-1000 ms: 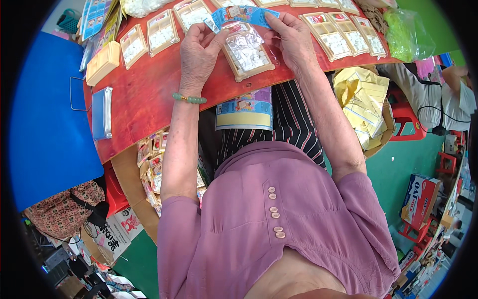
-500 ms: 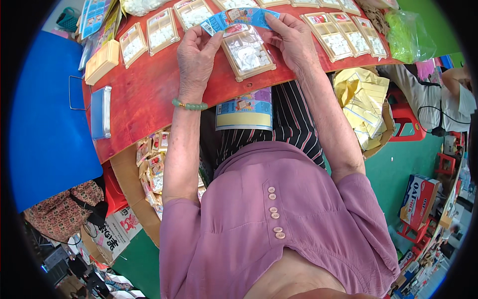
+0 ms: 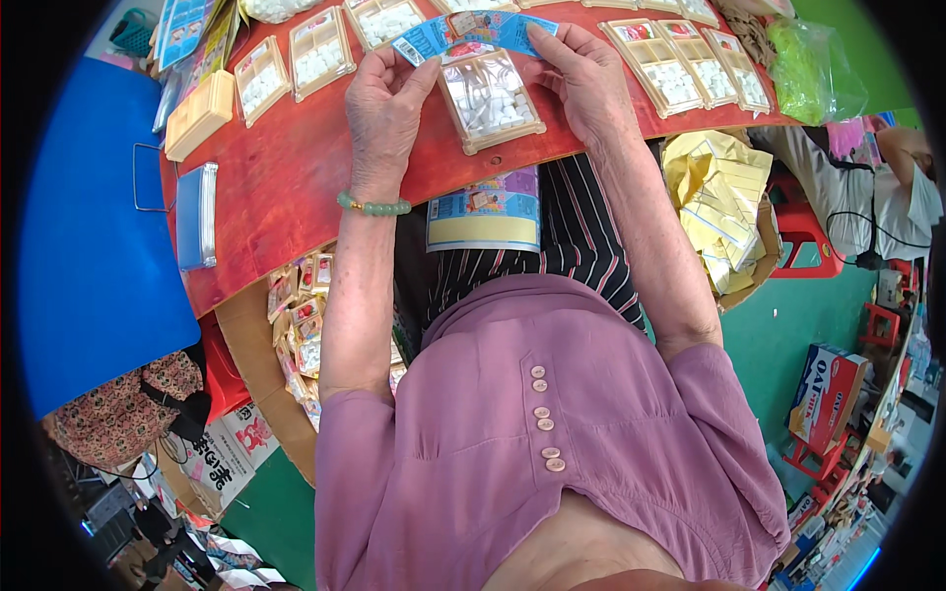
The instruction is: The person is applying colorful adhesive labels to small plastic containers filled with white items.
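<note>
A blue printed card strip (image 3: pixel 473 32) is stretched between my two hands, bowed upward in the middle. My left hand (image 3: pixel 389 103) pinches its left end between thumb and fingers. At the right end, my right hand (image 3: pixel 581 74) grips it the same way. Just below the strip, a cream plastic tray (image 3: pixel 490 103) with white pieces under clear film lies on the red table (image 3: pixel 325 138); the strip hides its far edge. A stack of similar blue printed cards (image 3: pixel 483 217) rests on my lap, below the table edge.
Several filled trays (image 3: pixel 320 54) line the table's far side, with more at the right (image 3: pixel 655 69). Stacked cream trays (image 3: pixel 200 115) stand at left. Boxes beneath hold packed trays (image 3: pixel 307 325) and yellow sheets (image 3: pixel 714 197). A blue panel (image 3: pixel 89 236) borders the left.
Both hands keep hold of the card strip, which has shifted slightly up and left, uncovering a little less of the far trays. The tray below it stays in place.
</note>
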`<action>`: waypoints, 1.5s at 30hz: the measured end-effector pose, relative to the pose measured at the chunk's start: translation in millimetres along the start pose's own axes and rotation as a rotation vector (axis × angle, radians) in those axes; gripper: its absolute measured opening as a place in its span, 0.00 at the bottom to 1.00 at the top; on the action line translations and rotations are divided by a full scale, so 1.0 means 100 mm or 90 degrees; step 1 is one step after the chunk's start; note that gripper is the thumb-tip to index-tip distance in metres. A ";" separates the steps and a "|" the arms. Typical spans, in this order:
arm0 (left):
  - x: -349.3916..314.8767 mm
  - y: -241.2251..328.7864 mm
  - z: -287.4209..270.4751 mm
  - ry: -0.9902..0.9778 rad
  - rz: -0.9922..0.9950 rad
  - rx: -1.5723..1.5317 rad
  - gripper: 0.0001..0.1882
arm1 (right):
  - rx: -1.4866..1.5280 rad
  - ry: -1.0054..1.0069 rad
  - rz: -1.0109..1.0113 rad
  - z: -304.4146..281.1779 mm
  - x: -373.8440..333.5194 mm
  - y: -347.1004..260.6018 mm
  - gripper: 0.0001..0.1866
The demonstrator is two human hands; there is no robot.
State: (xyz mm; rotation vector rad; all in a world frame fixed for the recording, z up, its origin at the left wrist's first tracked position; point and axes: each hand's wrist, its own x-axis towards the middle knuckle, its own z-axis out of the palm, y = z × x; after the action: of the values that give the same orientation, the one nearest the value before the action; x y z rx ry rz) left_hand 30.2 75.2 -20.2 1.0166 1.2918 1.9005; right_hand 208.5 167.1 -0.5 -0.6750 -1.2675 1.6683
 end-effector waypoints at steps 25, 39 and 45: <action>0.01 0.05 -0.15 0.068 -0.138 0.110 0.09 | -0.351 -0.054 0.163 -0.34 0.38 -0.09 0.12; 0.02 0.03 -0.13 0.068 -0.122 0.175 0.13 | -0.406 -0.067 0.150 -0.42 0.46 0.04 0.11; 0.01 0.05 -0.13 0.061 -0.122 0.188 0.13 | -0.399 -0.080 0.143 -0.43 0.43 0.02 0.11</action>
State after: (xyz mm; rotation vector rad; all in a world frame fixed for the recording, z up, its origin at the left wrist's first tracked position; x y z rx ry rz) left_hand 18.0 68.7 -18.5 0.9147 1.6987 1.6632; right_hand 224.7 224.9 -12.5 -1.1290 -1.8896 1.4971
